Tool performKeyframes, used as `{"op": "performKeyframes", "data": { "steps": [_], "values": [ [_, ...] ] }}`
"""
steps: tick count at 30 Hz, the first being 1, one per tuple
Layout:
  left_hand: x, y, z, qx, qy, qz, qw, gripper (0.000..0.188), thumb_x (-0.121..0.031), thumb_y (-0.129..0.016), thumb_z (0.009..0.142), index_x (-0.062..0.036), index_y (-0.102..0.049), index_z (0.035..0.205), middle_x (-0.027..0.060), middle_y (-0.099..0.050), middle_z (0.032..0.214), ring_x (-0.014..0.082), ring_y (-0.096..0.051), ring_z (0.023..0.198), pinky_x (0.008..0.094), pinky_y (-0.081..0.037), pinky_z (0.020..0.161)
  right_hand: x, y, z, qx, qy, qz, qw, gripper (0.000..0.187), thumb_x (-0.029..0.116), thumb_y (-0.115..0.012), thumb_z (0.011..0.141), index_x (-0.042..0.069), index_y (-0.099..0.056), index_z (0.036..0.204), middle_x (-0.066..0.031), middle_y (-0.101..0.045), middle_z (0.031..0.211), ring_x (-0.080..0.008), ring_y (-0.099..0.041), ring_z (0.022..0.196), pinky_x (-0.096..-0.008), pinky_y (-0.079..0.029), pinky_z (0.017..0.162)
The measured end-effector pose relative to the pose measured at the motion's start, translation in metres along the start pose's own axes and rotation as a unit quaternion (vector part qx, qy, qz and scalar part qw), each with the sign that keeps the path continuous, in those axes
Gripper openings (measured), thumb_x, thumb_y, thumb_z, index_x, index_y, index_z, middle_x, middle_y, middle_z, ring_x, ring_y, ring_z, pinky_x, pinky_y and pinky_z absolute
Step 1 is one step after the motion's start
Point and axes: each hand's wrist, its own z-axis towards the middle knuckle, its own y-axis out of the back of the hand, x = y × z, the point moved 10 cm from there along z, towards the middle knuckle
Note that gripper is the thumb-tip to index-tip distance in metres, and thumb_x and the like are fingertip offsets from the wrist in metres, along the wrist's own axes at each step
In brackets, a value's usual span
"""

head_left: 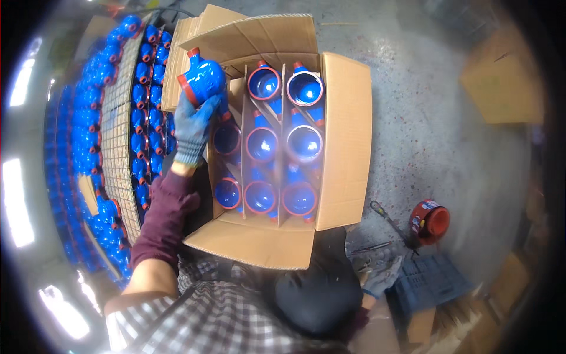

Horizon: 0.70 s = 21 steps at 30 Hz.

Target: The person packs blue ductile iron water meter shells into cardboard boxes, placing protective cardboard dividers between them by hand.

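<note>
My left hand [194, 124], in a grey-blue knit glove, grips a glossy blue pipe fitting [206, 78] with red-rimmed openings. It is held over the far left corner of an open cardboard box [346, 141]. Inside the box, cardboard dividers separate several like fittings, their round mouths facing up, among them one at the far right [306, 88] and one in the middle [261, 144]. My right hand [382, 277], also gloved, is low at the right beside a dark blue plastic crate [430, 282]; its fingers are blurred, so what they hold is unclear.
To the left, many blue fittings [138, 94] stand in rows around a wire mesh panel [116, 130]. A red paint tub [435, 223] and a brush-like tool [386, 217] are on the grey floor at right. Another cardboard box [501, 82] sits at the far right.
</note>
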Motion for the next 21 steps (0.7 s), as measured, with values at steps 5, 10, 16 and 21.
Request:
{"op": "performKeyframes", "data": {
  "steps": [5, 10, 16, 21],
  "values": [
    [0.054, -0.006, 0.012, -0.067, -0.041, 0.013, 0.997, 0.033, -0.014, -0.067, 0.078, -0.001, -0.058, 0.107, 0.014, -0.065, 0.094, 0.0235, -0.064, 0.086, 0.034, -0.048, 0.076, 0.089, -0.026, -0.02, 0.008, 0.294, -0.377, 0.878, 0.053, 0.035, -0.053, 0.09, -0.002, -0.045, 0.126, -0.0186, -0.05, 0.124, -0.0338, -0.052, 0.11, -0.0422, -0.043, 0.093],
    [0.062, -0.019, 0.011, -0.116, -0.095, 0.176, 0.973, 0.026, -0.023, -0.068, 0.076, -0.006, -0.062, 0.094, 0.0152, -0.064, 0.09, 0.0357, -0.058, 0.084, 0.0439, -0.044, 0.074, 0.057, -0.006, -0.027, -0.031, -0.054, 0.2, 0.978, 0.046, 0.032, -0.05, 0.091, 0.004, -0.042, 0.128, -0.011, -0.05, 0.117, -0.025, -0.054, 0.101, -0.0393, -0.046, 0.085],
    [0.052, -0.032, 0.002, 0.002, -0.064, 0.373, 0.926, 0.019, -0.027, -0.062, 0.079, -0.0115, -0.061, 0.09, 0.0094, -0.064, 0.086, 0.0291, -0.06, 0.086, 0.0415, -0.043, 0.073, 0.088, -0.002, -0.039, -0.081, -0.091, 0.252, 0.96, 0.043, 0.027, -0.047, 0.093, 0.004, -0.041, 0.129, -0.0115, -0.052, 0.118, -0.024, -0.055, 0.1, -0.0379, -0.046, 0.084],
    [0.049, -0.063, 0.01, 0.144, -0.22, 0.502, 0.824, 0.014, -0.023, -0.06, 0.078, -0.0158, -0.063, 0.089, 0.0029, -0.065, 0.084, 0.0242, -0.062, 0.084, 0.0414, -0.045, 0.068, 0.122, 0.005, -0.045, -0.066, -0.055, 0.215, 0.973, 0.046, 0.023, -0.036, 0.096, -0.006, -0.034, 0.132, -0.0202, -0.044, 0.13, -0.0296, -0.043, 0.123, -0.0398, -0.035, 0.105]
  ]
}}
